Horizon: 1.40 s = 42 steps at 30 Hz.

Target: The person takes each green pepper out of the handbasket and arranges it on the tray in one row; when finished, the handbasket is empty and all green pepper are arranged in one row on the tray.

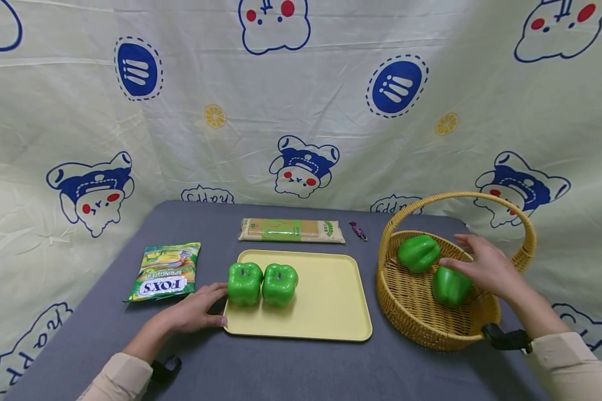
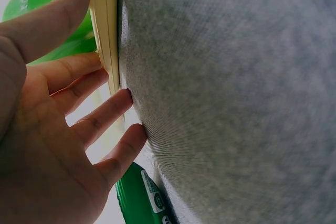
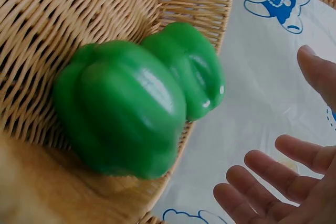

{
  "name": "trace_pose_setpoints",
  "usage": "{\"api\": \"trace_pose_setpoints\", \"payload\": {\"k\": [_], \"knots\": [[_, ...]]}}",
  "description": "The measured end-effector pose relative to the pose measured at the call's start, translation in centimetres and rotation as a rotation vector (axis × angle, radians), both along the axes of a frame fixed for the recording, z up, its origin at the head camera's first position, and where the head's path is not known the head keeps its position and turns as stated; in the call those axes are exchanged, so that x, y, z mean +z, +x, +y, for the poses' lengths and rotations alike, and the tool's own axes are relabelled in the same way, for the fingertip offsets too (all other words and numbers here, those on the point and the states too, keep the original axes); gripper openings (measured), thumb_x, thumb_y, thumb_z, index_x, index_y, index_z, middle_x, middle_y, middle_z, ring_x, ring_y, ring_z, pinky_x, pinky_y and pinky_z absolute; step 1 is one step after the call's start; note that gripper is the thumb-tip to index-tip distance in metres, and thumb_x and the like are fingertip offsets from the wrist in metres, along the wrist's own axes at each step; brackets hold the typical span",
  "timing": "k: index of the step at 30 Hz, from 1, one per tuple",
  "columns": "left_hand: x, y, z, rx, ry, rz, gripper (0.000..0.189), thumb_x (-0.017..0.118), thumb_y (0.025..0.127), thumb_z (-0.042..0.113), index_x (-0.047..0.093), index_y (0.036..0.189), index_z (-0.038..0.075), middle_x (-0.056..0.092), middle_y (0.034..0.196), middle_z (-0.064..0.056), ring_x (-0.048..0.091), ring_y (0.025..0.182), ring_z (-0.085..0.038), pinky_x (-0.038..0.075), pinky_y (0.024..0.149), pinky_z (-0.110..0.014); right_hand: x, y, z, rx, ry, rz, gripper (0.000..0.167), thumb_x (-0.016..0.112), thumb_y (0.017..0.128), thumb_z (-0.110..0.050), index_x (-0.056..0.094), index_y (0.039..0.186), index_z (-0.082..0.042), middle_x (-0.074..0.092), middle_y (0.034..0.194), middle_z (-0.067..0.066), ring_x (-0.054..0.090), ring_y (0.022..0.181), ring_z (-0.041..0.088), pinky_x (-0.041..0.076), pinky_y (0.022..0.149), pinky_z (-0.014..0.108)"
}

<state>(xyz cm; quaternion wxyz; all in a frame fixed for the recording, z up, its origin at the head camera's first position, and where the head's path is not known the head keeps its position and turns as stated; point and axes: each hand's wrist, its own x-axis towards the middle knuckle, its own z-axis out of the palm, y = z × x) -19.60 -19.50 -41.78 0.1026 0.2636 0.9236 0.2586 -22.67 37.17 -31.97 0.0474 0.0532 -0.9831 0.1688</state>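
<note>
My left hand (image 1: 199, 309) is at the left edge of the yellow tray (image 1: 331, 301), fingers spread and relaxed, with fingertips at its rim in the left wrist view. Two green bell peppers, one on the left (image 1: 244, 283) and one on the right (image 1: 279, 284), stand side by side on the tray. Over the wicker basket (image 1: 416, 326) hovers my right hand (image 1: 489, 266), its fingers loosely extended and nothing held. Inside the basket lie two more green peppers, a nearer one (image 3: 121, 108) and a farther one (image 3: 189, 69); the right wrist view shows a gap between them and the fingers.
Left of the tray lies a green Fox's candy bag (image 1: 165, 271). Behind the tray are a long pack of noodles (image 1: 292, 230) and a small purple wrapped candy (image 1: 358, 230). The basket's tall handle (image 1: 451, 196) arches over its opening. A printed curtain (image 1: 331, 111) hangs behind the table.
</note>
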Motion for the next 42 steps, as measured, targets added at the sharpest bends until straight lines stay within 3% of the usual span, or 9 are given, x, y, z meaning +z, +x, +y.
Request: {"api": "trace_pose_setpoints", "payload": {"k": [13, 28, 34, 42], "knots": [[0.0, 0.0, 0.0, 0.002, -0.003, -0.010, 0.068, 0.068, 0.085, 0.033, 0.044, 0.136, -0.004, 0.042, 0.142, -0.021, 0.038, 0.130, -0.043, 0.034, 0.102, -0.060, -1.5, 0.0, 1.5, 0.038, 0.036, -0.069, 0.087, 0.060, 0.087, -0.052, 0.034, 0.136, 0.015, 0.043, 0.130, 0.039, 0.047, 0.111, 0.052, 0.042, 0.083, 0.061], [0.1, 0.0, 0.0, -0.008, -0.004, 0.009, 0.067, 0.068, 0.085, 0.033, 0.044, 0.136, -0.004, 0.042, 0.141, -0.021, 0.040, 0.128, -0.042, 0.034, 0.101, -0.059, -2.9, 0.0, 1.8, 0.064, 0.097, -0.075, 0.083, 0.062, 0.085, -0.052, 0.041, 0.131, 0.014, 0.047, 0.124, 0.040, 0.047, 0.110, 0.055, 0.042, 0.083, 0.062], [0.0, 0.0, 0.0, -0.003, -0.006, 0.001, 0.067, 0.068, 0.085, 0.034, 0.044, 0.136, -0.004, 0.042, 0.141, -0.020, 0.039, 0.129, -0.042, 0.035, 0.101, -0.060, -3.4, -0.2, 1.8, 0.069, 0.117, -0.071, 0.083, 0.064, 0.083, -0.053, 0.043, 0.131, 0.012, 0.052, 0.120, 0.036, 0.051, 0.105, 0.049, 0.045, 0.076, 0.055], [0.1, 0.1, 0.1, 0.006, -0.003, -0.014, 0.068, 0.068, 0.085, 0.034, 0.044, 0.137, -0.004, 0.042, 0.142, -0.020, 0.038, 0.130, -0.043, 0.034, 0.102, -0.060, -3.7, 0.0, 1.5, 0.115, 0.067, -0.053, 0.080, 0.065, 0.084, -0.050, 0.044, 0.131, 0.011, 0.049, 0.125, 0.035, 0.050, 0.109, 0.048, 0.044, 0.082, 0.058]]}}
